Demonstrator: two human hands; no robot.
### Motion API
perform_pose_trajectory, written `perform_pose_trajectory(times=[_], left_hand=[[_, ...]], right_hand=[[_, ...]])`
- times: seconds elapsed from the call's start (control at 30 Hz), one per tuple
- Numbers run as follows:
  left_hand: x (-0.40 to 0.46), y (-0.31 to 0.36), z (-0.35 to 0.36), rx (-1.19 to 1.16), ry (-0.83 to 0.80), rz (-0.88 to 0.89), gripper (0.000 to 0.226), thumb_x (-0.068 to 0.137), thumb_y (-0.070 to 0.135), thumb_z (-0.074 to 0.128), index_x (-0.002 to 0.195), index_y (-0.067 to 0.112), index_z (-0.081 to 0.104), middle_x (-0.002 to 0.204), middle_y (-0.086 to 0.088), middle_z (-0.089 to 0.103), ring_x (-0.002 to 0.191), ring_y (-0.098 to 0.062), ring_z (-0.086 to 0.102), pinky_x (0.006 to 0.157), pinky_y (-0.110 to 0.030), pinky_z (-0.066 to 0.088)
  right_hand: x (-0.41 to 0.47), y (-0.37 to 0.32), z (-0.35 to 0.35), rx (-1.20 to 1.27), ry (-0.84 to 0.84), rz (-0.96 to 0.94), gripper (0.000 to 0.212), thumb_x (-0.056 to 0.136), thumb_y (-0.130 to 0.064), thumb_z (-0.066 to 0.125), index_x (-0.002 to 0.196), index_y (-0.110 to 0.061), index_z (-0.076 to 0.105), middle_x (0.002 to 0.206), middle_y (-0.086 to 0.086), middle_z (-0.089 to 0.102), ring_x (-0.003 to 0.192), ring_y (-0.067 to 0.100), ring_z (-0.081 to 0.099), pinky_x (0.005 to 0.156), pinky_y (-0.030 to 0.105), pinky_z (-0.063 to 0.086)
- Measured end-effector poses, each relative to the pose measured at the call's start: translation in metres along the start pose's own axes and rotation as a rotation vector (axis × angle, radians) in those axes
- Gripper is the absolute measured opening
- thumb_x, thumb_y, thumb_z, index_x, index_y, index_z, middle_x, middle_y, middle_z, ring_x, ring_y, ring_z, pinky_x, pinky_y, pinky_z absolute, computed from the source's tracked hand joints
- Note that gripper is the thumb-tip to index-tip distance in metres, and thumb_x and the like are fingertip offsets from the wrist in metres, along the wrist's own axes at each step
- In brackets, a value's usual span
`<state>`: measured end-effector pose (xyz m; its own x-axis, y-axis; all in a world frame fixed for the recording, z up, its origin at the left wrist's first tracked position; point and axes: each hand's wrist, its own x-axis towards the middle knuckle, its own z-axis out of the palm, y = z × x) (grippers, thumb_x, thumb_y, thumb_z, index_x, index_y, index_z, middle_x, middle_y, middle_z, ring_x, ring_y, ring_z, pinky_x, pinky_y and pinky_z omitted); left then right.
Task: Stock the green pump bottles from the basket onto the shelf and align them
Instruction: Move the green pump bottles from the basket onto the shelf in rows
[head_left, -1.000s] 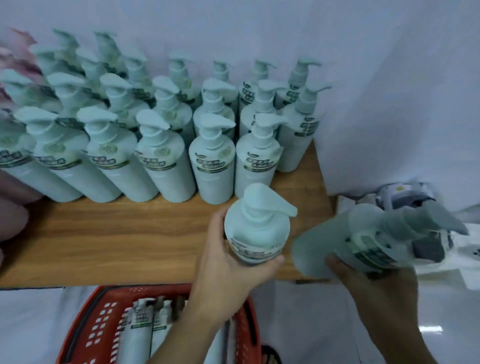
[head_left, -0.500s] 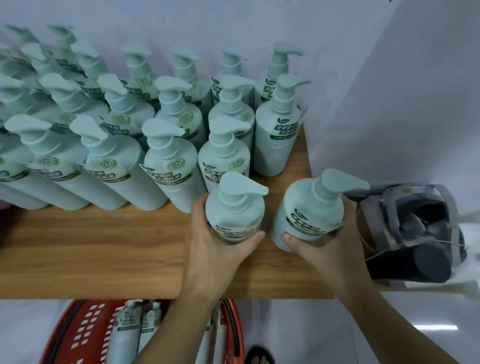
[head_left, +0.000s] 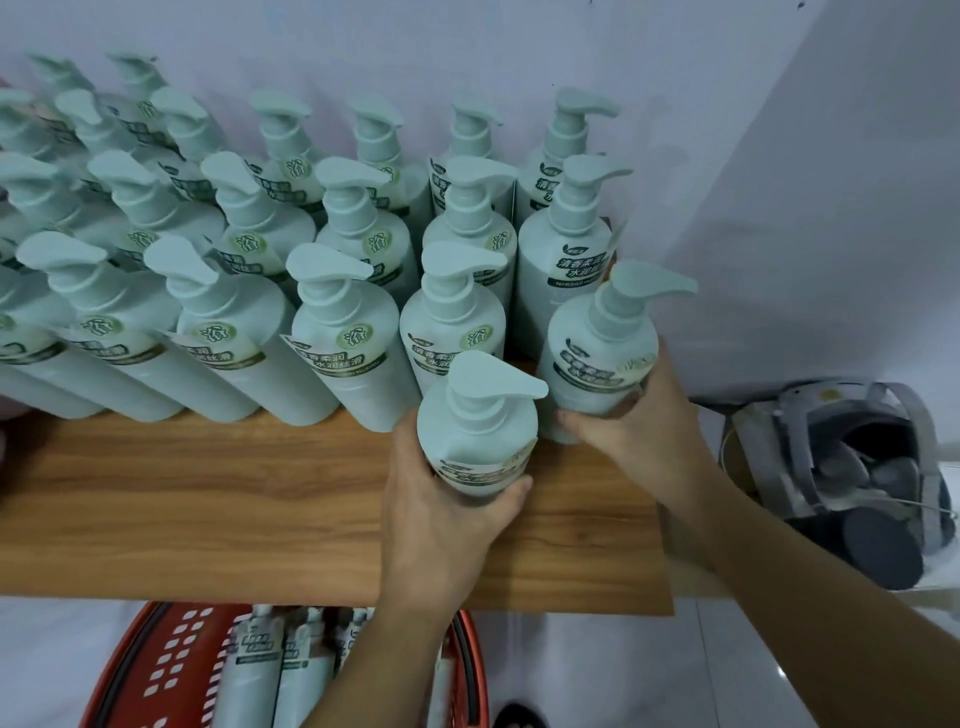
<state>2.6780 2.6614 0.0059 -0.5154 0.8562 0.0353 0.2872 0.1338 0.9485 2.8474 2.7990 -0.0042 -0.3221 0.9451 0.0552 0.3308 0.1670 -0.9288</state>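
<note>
Several rows of green pump bottles (head_left: 343, 332) stand on the wooden shelf (head_left: 208, 509). My left hand (head_left: 441, 514) grips one green bottle (head_left: 475, 436) upright, just in front of the front row. My right hand (head_left: 639, 421) holds a second green bottle (head_left: 597, 358) at the row's right end, close to the wall. Below the shelf edge sits the red basket (head_left: 156, 665) with more bottles (head_left: 260, 670) lying in it.
A white wall (head_left: 779, 208) closes the shelf on the right and at the back. A grey and black device (head_left: 862, 483) lies on a white surface to the right of the shelf. The shelf's front left part is bare wood.
Both hands moved their bottles farther back onto the shelf. The right bottle, tilted and off the shelf a second ago, now stands upright at the right end of the front row.
</note>
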Motion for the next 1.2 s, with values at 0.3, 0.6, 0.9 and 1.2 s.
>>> perform_pose_trajectory(times=[0.3,0.6,0.9,1.2], left_hand=[[-0.004,0.004,0.005,-0.01,0.033,-0.011,0.091,0.052,0.045,0.089,0.12,0.066,0.031,0.122,0.035,0.052,0.118,0.008,0.051,0.095,-0.02,0.045],[-0.004,0.003,0.003,-0.025,0.021,-0.029,0.09,0.053,0.042,0.09,0.121,0.063,0.035,0.123,0.03,0.055,0.12,0.003,0.053,0.099,-0.034,0.05],[-0.003,0.002,0.001,-0.054,0.005,-0.038,0.092,0.052,0.043,0.092,0.123,0.061,0.036,0.126,0.026,0.056,0.121,0.0,0.054,0.099,-0.037,0.051],[-0.003,0.001,0.002,0.006,0.012,0.002,0.092,0.054,0.044,0.091,0.122,0.066,0.032,0.125,0.031,0.054,0.121,0.006,0.051,0.098,-0.026,0.047]], right_hand=[[0.013,0.016,0.014,0.133,-0.021,-0.004,0.105,0.054,-0.042,0.099,0.14,-0.037,0.039,0.134,-0.012,0.062,0.123,0.009,0.061,0.102,0.043,0.052],[0.015,0.006,0.017,0.08,-0.133,-0.01,0.098,0.055,-0.061,0.091,0.136,-0.059,0.037,0.132,-0.03,0.059,0.12,-0.005,0.059,0.098,0.028,0.052],[0.017,-0.011,0.015,0.038,-0.003,-0.117,0.095,0.06,-0.048,0.093,0.136,-0.056,0.036,0.132,-0.022,0.06,0.118,0.002,0.063,0.095,0.041,0.057],[0.022,-0.007,0.013,0.029,-0.074,-0.139,0.109,0.061,-0.034,0.094,0.149,-0.033,0.03,0.139,-0.017,0.055,0.129,0.006,0.055,0.105,0.04,0.049]])
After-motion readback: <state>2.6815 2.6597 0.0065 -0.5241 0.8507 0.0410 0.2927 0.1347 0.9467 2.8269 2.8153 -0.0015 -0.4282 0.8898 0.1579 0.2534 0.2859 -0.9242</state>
